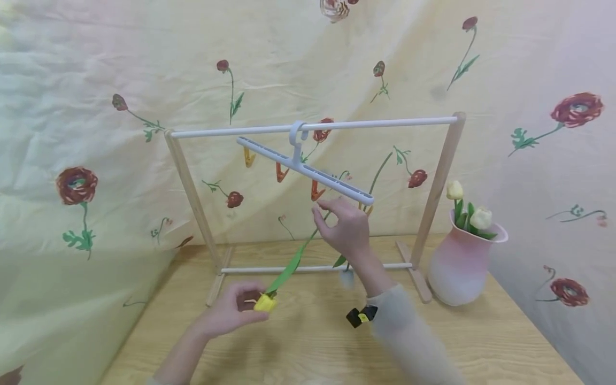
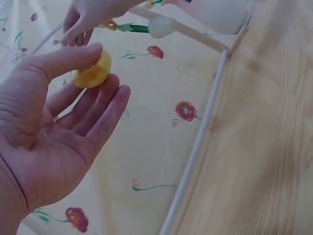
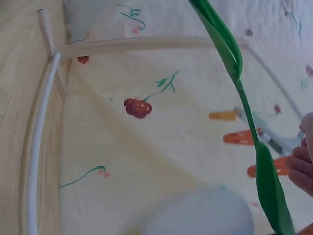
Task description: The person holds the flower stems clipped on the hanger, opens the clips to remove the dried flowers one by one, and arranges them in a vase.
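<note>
In the head view my left hand (image 1: pixel 236 310) pinches a yellow tulip (image 1: pixel 266 303) by its bloom, between thumb and fingers. The bloom (image 2: pixel 93 71) also shows in the left wrist view. Its green leaf and stem slant up toward my right hand (image 1: pixel 347 227). That hand is raised under a pale hanger (image 1: pixel 332 183), thumb and forefinger curled near the tip of an orange clip (image 1: pixel 316 190). Whether they pinch the stem or the clip is hidden. A white tulip (image 1: pixel 346 278) hangs upside down behind the right wrist, its bloom (image 3: pixel 200 215) blurred in the right wrist view.
The hanger hooks over the top bar (image 1: pixel 231 130) of a wooden rack. Another orange clip (image 1: pixel 281 172) and a yellow clip (image 1: pixel 248 157) hang on its left half. A pink-white vase (image 1: pixel 459 267) with white tulips stands right of the rack on the wooden table (image 1: pixel 298 342).
</note>
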{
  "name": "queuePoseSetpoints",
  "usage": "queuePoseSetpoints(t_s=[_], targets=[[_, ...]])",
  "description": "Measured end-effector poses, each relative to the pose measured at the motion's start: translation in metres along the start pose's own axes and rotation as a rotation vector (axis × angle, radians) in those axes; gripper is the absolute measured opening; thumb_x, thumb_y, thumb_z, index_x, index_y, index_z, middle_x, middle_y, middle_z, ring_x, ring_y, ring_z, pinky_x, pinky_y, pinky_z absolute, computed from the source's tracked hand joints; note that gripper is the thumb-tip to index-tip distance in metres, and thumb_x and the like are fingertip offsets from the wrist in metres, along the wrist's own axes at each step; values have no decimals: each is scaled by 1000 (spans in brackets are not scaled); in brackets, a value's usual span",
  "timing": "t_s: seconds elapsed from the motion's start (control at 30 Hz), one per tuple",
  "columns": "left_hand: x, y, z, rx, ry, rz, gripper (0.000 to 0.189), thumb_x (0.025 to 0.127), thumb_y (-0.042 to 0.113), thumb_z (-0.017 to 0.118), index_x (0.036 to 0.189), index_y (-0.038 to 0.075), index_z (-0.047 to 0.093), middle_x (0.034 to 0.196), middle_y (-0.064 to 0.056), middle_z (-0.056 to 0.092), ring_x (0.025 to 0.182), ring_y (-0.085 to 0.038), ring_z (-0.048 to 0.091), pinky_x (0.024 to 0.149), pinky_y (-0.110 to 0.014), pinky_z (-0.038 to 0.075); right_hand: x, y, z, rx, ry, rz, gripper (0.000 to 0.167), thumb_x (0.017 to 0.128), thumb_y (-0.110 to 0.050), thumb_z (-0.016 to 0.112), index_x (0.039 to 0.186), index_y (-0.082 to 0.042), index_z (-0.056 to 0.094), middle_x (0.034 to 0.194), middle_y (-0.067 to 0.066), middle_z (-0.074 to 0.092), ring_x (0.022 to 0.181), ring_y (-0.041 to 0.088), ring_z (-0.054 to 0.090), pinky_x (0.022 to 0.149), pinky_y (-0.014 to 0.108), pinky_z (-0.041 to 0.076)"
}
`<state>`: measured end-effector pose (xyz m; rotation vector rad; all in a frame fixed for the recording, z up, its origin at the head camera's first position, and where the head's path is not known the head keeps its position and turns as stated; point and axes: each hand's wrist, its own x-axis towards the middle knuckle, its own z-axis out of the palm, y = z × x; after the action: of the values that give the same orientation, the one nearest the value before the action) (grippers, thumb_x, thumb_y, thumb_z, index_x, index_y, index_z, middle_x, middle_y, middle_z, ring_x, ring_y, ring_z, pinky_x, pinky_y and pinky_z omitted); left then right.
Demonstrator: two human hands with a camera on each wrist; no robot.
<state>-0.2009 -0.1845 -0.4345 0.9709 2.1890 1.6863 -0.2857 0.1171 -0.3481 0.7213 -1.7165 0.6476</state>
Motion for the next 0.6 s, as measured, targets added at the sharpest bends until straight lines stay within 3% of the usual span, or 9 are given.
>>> queuePoseSetpoints(t_s=[0.2, 0.3, 0.47, 0.6], targets=[[-12, 10, -14, -14, -146, 91, 23, 92, -4, 76, 115, -5, 70, 110, -3, 69, 102, -12, 74, 91, -33, 66, 8, -28, -22, 142, -189, -360, 23, 83, -14, 87, 102, -4, 80, 95, 9, 82, 79, 19, 79, 67, 23, 64], [-15, 16, -18, -44, -227, 115, 24, 92, -5, 74, 116, -7, 70, 111, -6, 68, 104, -13, 73, 92, -35, 66, 8, -41, -33, 191, -294, -488, 26, 82, -17, 90, 103, -6, 80, 97, 6, 82, 84, 15, 79, 77, 23, 65], [-18, 29, -21, -38, -317, 141, 25, 92, -7, 74, 116, -5, 69, 110, -21, 65, 106, -12, 70, 90, -36, 66, -2, -60, -49, 185, -485, -598, 31, 84, -24, 91, 109, -10, 80, 103, 0, 81, 91, 11, 77, 84, 21, 64], [-23, 38, -25, -7, -349, 173, 27, 91, -7, 74, 117, -4, 69, 109, -27, 63, 106, -11, 70, 89, -38, 67, -12, -68, -56, 120, -546, -667, 28, 86, -21, 88, 112, -12, 81, 104, -3, 80, 91, 9, 75, 84, 19, 63]])
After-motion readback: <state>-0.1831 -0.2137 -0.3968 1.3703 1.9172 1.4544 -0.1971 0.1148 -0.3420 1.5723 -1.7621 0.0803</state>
